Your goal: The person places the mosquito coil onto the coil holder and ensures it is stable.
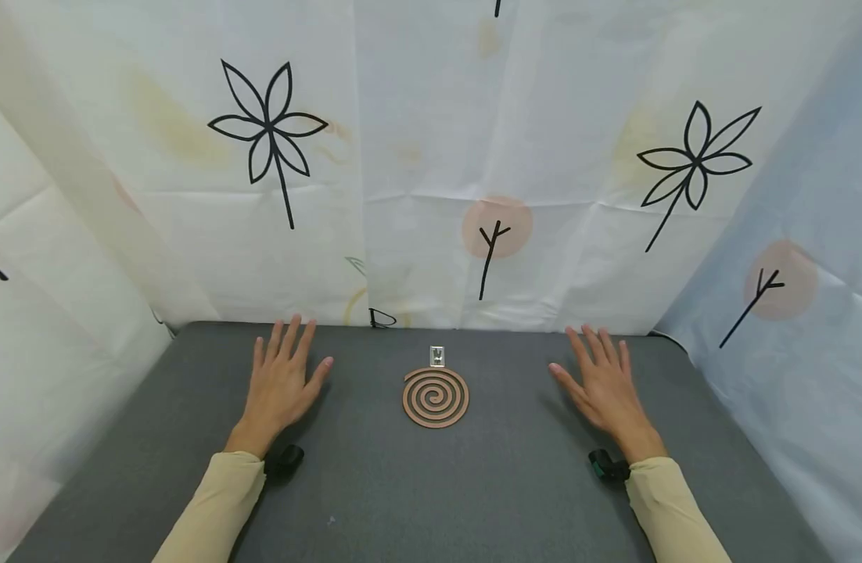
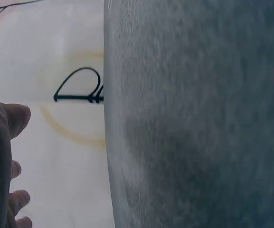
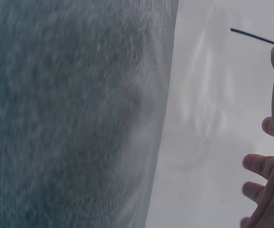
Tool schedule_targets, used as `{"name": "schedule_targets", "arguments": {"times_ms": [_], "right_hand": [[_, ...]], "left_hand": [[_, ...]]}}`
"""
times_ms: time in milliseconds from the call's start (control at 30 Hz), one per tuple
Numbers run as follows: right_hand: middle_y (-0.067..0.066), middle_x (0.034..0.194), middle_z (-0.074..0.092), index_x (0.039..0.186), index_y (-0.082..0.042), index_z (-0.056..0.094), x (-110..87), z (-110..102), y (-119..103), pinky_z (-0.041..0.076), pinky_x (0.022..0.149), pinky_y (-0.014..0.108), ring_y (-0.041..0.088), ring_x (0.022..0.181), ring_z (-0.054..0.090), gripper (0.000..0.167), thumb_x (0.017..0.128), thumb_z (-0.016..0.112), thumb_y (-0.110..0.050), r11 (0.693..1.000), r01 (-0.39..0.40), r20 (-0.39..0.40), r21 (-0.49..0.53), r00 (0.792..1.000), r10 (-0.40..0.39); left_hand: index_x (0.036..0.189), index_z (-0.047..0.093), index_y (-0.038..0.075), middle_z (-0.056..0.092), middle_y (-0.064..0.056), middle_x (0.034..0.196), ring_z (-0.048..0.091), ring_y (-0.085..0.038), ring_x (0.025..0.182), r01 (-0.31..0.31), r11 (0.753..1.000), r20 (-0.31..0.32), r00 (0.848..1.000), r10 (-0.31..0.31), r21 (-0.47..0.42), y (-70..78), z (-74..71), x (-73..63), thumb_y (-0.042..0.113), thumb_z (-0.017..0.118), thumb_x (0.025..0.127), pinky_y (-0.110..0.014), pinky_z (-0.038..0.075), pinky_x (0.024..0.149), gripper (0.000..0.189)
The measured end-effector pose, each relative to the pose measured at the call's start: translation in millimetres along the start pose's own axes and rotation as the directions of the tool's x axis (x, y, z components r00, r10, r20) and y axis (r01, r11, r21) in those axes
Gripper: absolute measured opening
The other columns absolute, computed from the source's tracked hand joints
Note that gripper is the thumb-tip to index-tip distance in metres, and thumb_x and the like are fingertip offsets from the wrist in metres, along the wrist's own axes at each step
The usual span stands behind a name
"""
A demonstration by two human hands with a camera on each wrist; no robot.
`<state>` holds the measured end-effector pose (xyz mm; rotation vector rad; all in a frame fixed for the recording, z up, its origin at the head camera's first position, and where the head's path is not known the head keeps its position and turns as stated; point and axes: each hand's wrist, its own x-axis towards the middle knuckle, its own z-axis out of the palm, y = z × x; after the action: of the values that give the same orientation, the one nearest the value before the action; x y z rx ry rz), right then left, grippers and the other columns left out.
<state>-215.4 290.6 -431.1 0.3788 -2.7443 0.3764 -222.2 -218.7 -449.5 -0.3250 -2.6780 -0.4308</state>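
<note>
A flat brown spiral coil [image 1: 436, 398] lies on the dark grey table in the head view, roughly midway between the two hands. Just beyond its far edge is a small silvery rectangular piece [image 1: 437, 356]. To the left of the coil, my left hand [image 1: 279, 387] is palm down with fingers spread, holding nothing. On the other side my right hand [image 1: 603, 387] has its fingers spread likewise, and it holds nothing. Fingertips of the left hand [image 2: 18, 121] show at the edge of the left wrist view; those of the right hand [image 3: 262, 166] appear in the right wrist view.
The grey table [image 1: 431, 500] ends at a white curtain [image 1: 417, 156] printed with black flowers and twigs. More curtain hangs along the left and right sides. A black wrist device [image 1: 285, 461] sits on the left wrist, another wrist device [image 1: 607, 467] on the right.
</note>
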Motion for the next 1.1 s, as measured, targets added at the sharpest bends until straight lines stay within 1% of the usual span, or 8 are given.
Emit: {"name": "schedule_targets", "arguments": {"times_ms": [200,300,433,533,667,733,900,1100], "right_hand": [[0.030,0.152,0.036,0.157,0.000,0.031,4.1,5,-14,0.018,0.112,0.070,0.050,0.141,0.029,0.071,0.105,0.056,-0.041,0.994,0.034,0.029,0.102,0.999,-0.037],[0.030,0.150,0.040,0.158,0.000,0.029,5.8,10,-24,0.023,0.110,0.071,0.051,0.138,0.034,0.071,0.105,0.056,-0.040,0.985,0.006,0.082,0.175,0.996,-0.020],[0.026,0.145,0.048,0.159,-0.003,0.028,8.5,17,-40,0.038,0.104,0.066,0.046,0.132,0.045,0.074,0.104,0.056,-0.043,0.957,-0.055,0.171,0.286,0.985,0.005],[0.022,0.137,0.054,0.157,-0.003,0.033,11.4,24,-52,0.048,0.095,0.059,0.039,0.123,0.054,0.071,0.103,0.061,-0.040,0.931,-0.064,0.215,0.360,0.977,-0.016],[0.016,0.127,0.060,0.150,-0.001,0.044,16.4,32,-70,0.051,0.090,0.052,0.032,0.113,0.059,0.063,0.100,0.067,-0.032,0.908,-0.053,0.252,0.416,0.966,-0.059],[0.014,0.122,0.062,0.146,0.000,0.049,19.3,36,-77,0.052,0.089,0.049,0.029,0.109,0.061,0.059,0.099,0.069,-0.030,0.897,-0.056,0.270,0.439,0.960,-0.073],[0.011,0.117,0.064,0.140,0.002,0.056,26.1,43,-90,0.051,0.089,0.048,0.026,0.104,0.061,0.059,0.094,0.075,-0.031,0.870,-0.068,0.315,0.488,0.944,-0.103],[0.009,0.111,0.057,0.138,0.003,0.058,32.4,53,-99,0.046,0.083,0.042,0.023,0.096,0.051,0.069,0.087,0.082,-0.037,0.875,-0.050,0.362,0.482,0.920,-0.147]], "left_hand": [[0.159,0.029,0.000,0.029,-0.028,0.159,0.020,-0.049,0.148,-0.005,0.994,0.026,1.000,0.007,-0.106,16.5,2.2,1.4,0.038,0.058,0.103,-0.069,0.018,0.115,0.073],[0.157,0.031,-0.001,0.035,-0.029,0.155,0.030,-0.051,0.142,0.008,0.982,0.065,0.998,0.004,-0.188,28.5,7.0,0.4,0.036,0.061,0.102,-0.069,0.026,0.111,0.073],[0.155,0.036,-0.001,0.044,-0.028,0.149,0.040,-0.049,0.136,0.062,0.947,0.141,0.990,-0.018,-0.315,46.6,14.6,-0.3,0.038,0.064,0.100,-0.067,0.035,0.106,0.072],[0.153,0.041,0.000,0.051,-0.025,0.142,0.046,-0.045,0.131,0.122,0.912,0.212,0.977,-0.039,-0.393,60.7,18.6,0.9,0.038,0.065,0.100,-0.064,0.040,0.103,0.069],[0.148,0.048,0.001,0.057,-0.019,0.134,0.052,-0.039,0.124,0.187,0.863,0.285,0.957,-0.052,-0.470,76.9,24.8,1.8,0.034,0.069,0.098,-0.059,0.044,0.100,0.063],[0.144,0.052,0.000,0.059,-0.018,0.129,0.055,-0.037,0.120,0.188,0.850,0.297,0.954,-0.039,-0.491,82.9,29.0,1.2,0.032,0.073,0.095,-0.057,0.045,0.099,0.062],[0.138,0.059,-0.001,0.061,-0.014,0.118,0.055,-0.032,0.109,0.167,0.851,0.321,0.947,0.002,-0.497,94.0,35.9,-0.7,0.033,0.085,0.084,-0.053,0.047,0.093,0.069],[0.133,0.063,0.001,0.057,-0.011,0.114,0.047,-0.027,0.104,0.171,0.880,0.355,0.935,-0.003,-0.443,100.7,41.6,-0.4,0.039,0.093,0.073,-0.049,0.045,0.089,0.078]]}}
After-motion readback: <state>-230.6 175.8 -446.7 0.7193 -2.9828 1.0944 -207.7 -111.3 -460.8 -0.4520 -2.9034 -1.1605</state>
